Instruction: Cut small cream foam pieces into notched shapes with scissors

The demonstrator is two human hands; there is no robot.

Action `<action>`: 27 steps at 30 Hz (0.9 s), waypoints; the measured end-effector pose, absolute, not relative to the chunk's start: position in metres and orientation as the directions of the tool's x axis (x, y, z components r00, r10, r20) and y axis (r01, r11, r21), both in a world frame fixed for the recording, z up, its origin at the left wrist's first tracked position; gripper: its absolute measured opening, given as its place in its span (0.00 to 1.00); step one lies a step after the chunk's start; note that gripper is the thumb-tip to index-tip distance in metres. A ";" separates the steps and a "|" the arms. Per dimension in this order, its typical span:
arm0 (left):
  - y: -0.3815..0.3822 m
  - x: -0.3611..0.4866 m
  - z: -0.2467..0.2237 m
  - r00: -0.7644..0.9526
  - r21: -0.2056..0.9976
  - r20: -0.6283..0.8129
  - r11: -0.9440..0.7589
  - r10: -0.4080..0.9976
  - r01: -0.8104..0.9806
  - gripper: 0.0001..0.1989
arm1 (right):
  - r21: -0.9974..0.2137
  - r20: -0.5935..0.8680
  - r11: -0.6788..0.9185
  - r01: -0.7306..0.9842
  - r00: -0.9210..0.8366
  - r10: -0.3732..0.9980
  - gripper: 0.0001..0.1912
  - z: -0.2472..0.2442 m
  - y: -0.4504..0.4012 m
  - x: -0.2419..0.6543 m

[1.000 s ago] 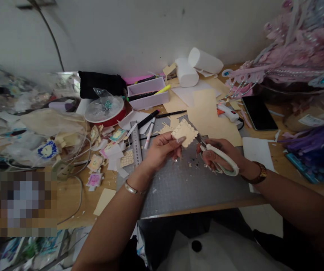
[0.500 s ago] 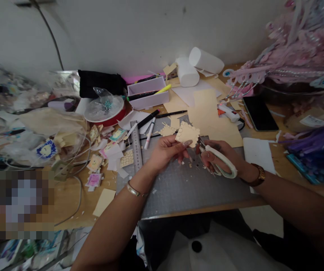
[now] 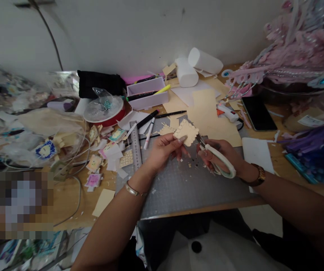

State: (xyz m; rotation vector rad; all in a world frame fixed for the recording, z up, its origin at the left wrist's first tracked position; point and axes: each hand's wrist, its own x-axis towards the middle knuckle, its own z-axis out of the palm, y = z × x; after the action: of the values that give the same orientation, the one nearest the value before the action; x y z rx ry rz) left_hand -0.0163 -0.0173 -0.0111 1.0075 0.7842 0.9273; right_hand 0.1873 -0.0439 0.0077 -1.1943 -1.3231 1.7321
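My left hand (image 3: 166,148) pinches a cream paper cutout (image 3: 187,132) with a scalloped edge and drawn outlines along its rim. In my right hand (image 3: 221,152) is a pair of scissors (image 3: 224,165) with white handles, its blades close by the cutout's right edge. Whether the blades touch the paper I cannot tell. Beneath both hands lies a grey cutting mat (image 3: 175,195) with small paper scraps on it. Another cream cutout (image 3: 166,130) rests just behind my left hand.
A steel ruler (image 3: 136,146), a white marker (image 3: 149,133) and a black marker (image 3: 145,122) lie left of my hands. Behind are cream paper sheets (image 3: 203,113), a lilac box (image 3: 147,99) and a glue gun (image 3: 229,113). A phone (image 3: 259,113) lies at right, small coloured cutouts (image 3: 94,162) at left.
The cutout in my left hand has turned slightly and shifted a little left. A small gap now shows between it and my right hand, which still holds the scissors.
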 end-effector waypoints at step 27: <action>-0.014 -0.023 -0.005 0.554 0.987 -0.121 0.157 0.824 -0.018 0.21 | -0.993 -0.043 -0.066 -0.102 -0.211 0.977 0.13 0.018 -0.031 0.197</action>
State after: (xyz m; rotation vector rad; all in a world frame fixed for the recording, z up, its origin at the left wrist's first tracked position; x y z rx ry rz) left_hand -0.0235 -0.0140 -0.0050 1.2806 0.7970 0.7038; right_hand 0.1975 -0.0312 0.0175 -1.0611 -1.2512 1.4528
